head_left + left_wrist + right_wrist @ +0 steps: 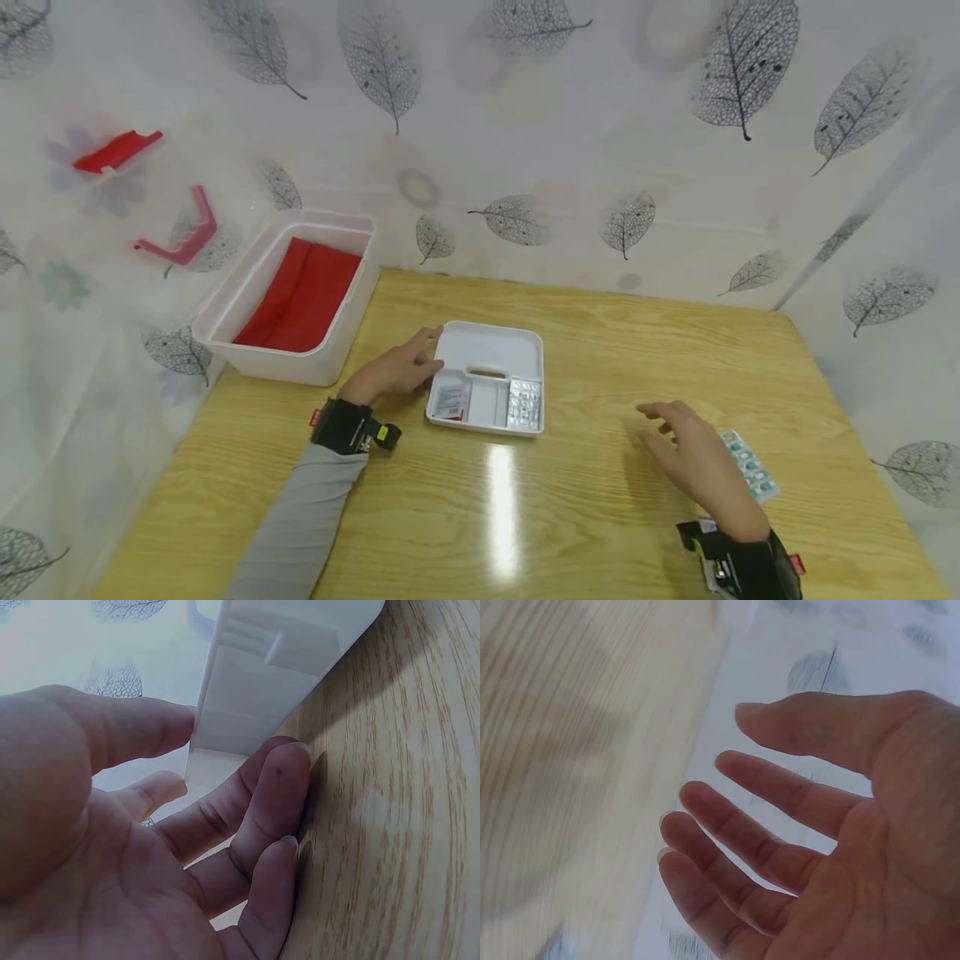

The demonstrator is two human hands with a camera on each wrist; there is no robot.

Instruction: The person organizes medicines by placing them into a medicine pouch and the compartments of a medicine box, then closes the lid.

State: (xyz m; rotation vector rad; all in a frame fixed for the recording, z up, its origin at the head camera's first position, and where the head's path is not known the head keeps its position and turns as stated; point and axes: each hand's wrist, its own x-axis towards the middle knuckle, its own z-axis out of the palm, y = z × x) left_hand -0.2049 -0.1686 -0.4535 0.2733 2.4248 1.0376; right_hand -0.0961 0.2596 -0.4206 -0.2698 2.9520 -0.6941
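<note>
mostly: left hand (395, 369) fingers relaxed against white plastic tray (497, 340); right hand (692, 460) released.

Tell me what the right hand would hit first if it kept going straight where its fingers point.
The right hand points left across bare table, empty and open. The line looks free at first; the white divided tray seems the first thing met, though depth is uncertain.

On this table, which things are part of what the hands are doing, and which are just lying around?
In hand:
- white divided tray, touched by the left hand
- silver blister pack and sachet in the tray
- teal blister pack beside the right hand

Lying about:
- white bin with red lining
- red pieces beyond the table
</note>
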